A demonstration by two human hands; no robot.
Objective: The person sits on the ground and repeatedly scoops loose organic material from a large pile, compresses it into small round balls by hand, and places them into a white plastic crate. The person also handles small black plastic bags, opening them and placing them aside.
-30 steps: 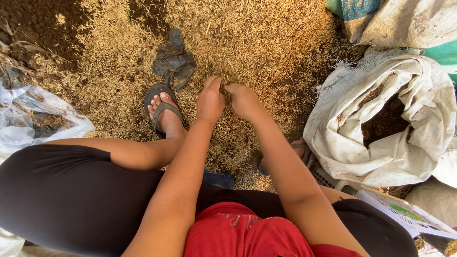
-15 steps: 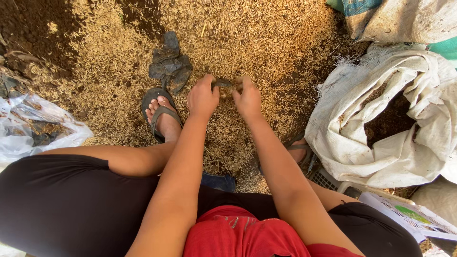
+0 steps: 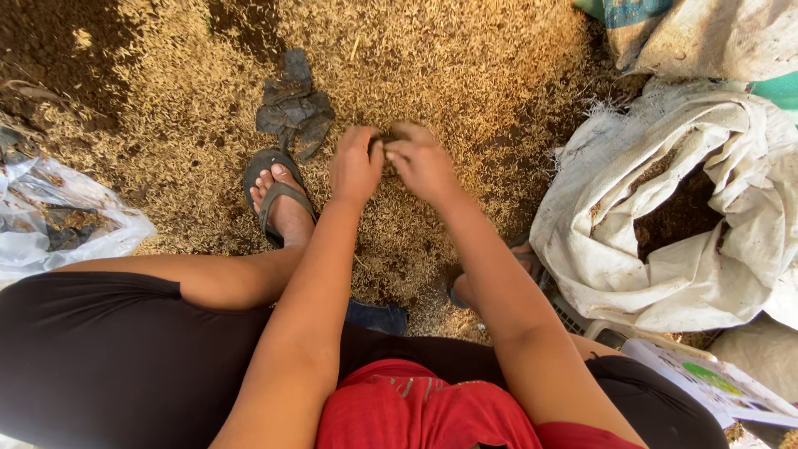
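head view: a small dark piece (image 3: 387, 137) is pinched between the curled fingers of the left hand (image 3: 356, 164) and the right hand (image 3: 422, 162), above the yellow husks (image 3: 465, 58). a dark rag (image 3: 293, 104) is seen just beyond a sandalled foot (image 3: 278, 195). a white sack (image 3: 665, 208) is lying open on the right, with dark brown stuff inside. a crumpled clear bag (image 3: 58, 216) is lying on the left.

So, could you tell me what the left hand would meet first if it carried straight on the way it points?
Probably just the husk-strewn ground ahead; the left hand points up-frame, passing right of the dark rag.
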